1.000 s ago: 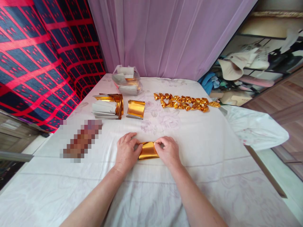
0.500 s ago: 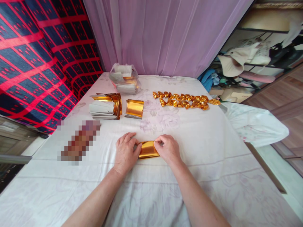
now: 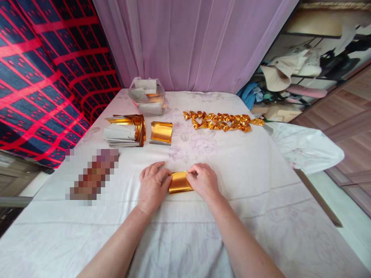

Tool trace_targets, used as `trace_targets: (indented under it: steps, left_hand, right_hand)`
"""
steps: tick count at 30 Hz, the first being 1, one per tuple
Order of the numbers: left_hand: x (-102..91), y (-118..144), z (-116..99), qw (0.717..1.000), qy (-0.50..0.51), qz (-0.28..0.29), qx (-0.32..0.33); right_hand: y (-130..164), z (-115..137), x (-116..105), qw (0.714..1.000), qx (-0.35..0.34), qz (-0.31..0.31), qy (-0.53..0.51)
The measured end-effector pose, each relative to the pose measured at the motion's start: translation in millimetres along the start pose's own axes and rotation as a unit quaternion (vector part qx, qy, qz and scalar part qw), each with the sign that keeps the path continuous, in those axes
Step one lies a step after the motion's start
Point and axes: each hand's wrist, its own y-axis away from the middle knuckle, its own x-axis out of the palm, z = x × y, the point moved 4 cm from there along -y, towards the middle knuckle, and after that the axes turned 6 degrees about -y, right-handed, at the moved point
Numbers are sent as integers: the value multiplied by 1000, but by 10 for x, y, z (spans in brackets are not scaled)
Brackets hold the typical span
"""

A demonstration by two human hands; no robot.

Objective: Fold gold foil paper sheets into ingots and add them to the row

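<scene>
Shiny gold foil (image 3: 180, 182), curled, seemingly a half-rolled sheet, lying on the cloth (image 3: 261, 185) between both hands. Left hand (image 3: 152, 187) and right hand (image 3: 203, 182) pinching its ends, fingers bent.

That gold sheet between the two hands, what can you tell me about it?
The gold sheet is a small piece of shiny, foil-like paper, bright gold on its upper face. It lies low on the white cloth, slightly bowed, with its long side running left to right. The left hand covers its left end and the right hand pinches its right end, so both ends are hidden. Only the middle strip shows.
</scene>
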Motion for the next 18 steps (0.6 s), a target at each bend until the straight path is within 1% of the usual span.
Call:
trace_targets:
  steps: [4, 7, 14, 18]
  left_hand:
    - [-25, 5, -10, 1000, 5, -4, 21]
    - [-44, 25, -33, 999, 8, 6, 41]
    - [-80, 101, -116, 996, -50, 21, 75]
    - [-92, 111, -140, 994, -64, 21, 87]
  right_hand:
    - [1, 2, 3, 1000, 0, 3, 5]
    - [1, 1, 4, 1000, 2, 6, 8]
    - [7, -8, 4, 1000, -11, 3, -1]
    - [12, -13, 7, 1000, -21, -4, -8]
